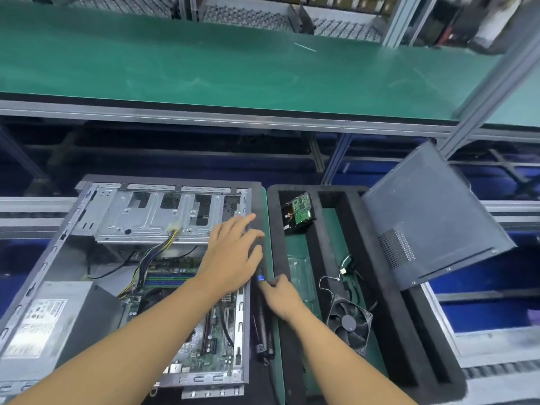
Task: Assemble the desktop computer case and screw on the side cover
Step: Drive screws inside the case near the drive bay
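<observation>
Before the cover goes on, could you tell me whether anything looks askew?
The side cover leans tilted over the right edge of the foam tray, and the hard drive sits askew in it.

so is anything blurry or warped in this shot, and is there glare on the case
Head view: the wide angle bows the green shelf; the top right corner is smeared; the computer case, left hand and right hand gripping the screwdriver look fairly sharp; light is even, no strong glare on the metal.

even bright overhead light, soft shadows, wide-angle edge bending, slight blur
</observation>
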Demonstrator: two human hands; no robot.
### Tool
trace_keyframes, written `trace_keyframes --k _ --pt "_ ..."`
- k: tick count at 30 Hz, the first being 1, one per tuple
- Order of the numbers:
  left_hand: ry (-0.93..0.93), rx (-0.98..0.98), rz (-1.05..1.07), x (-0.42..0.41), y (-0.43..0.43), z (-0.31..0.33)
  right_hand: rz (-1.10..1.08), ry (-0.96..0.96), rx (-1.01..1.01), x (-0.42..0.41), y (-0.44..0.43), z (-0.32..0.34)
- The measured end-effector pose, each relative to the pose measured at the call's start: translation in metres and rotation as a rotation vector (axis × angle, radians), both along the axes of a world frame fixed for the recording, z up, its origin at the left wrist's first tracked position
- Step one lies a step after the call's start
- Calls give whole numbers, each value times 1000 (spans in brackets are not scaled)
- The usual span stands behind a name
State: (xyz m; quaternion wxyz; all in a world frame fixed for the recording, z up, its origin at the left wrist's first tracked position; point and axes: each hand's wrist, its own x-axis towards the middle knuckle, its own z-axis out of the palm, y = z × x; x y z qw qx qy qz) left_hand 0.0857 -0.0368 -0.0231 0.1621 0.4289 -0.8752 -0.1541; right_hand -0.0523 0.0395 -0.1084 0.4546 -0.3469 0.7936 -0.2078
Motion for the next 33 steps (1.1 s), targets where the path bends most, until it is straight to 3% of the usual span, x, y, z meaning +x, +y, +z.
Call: trace_keyframes --k 3,7,10,15,21,26,30,33 --pt "-27 -145 -94 -16 0 9 -176 -74 -98 -20 -13 3" --pt "-141 -128 -178 -46 -3 16 -466 -103 -206 -67 -43 16" --pt "-255 -123 -172 -68 -11 12 -541 -38 -248 -100 -72 16" --pt "-445 15 -193 -103 -23 -3 -468 136 -206 -129 -125 3" --pt "-441 94 -135 -110 -33 -29 -301 392 -28 -138 -167 -16" --pt "-360 98 -23 -113 -41 -32 -275 409 -10 -148 -179 -21" --pt "-344 107 41 -115 -43 -29 -271 284 -125 -152 -176 -15" --pt "-313 100 88 -115 -43 -27 -238 323 -213 -150 -160 -6"
